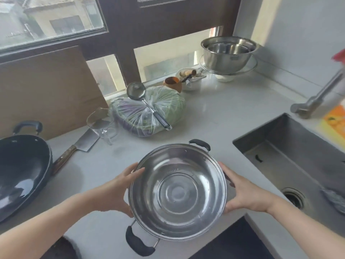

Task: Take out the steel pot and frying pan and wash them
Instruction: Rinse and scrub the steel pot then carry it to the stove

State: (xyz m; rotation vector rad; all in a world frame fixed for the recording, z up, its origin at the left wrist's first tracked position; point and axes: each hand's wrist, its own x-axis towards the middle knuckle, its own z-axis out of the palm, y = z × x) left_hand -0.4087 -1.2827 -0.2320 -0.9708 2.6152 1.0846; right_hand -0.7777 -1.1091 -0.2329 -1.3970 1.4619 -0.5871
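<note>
Both hands are clamped on the steel pot (178, 191), one at each side of its rim: the left hand (116, 191) grips at the pot's 9 o'clock with the thumb hooked over the edge, and the right hand (244, 191) presses the wall at 3 o'clock. The pot is tilted so its shiny, ringed inside faces the camera, its two black handles at about 1 and 7 o'clock. It sits low and centre over the pale bench (214, 113); whether it rests on the bench or is held just above it cannot be told.

At 9 o'clock from the pot the dark frying pan (20, 174) lies on the bench at the frame's left edge, well apart from the hands. A cleaver (78, 148) lies just beside it, blade toward a clear glass jug (102, 124). At 12 o'clock a bagged cabbage (149, 111) carries a steel ladle (145, 103) across its top. The steel sink (291, 157) lies at 3 o'clock, its tap (321, 94) above it. Stacked steel bowls (228, 51) stand on a rack at 1 o'clock near the window.
</note>
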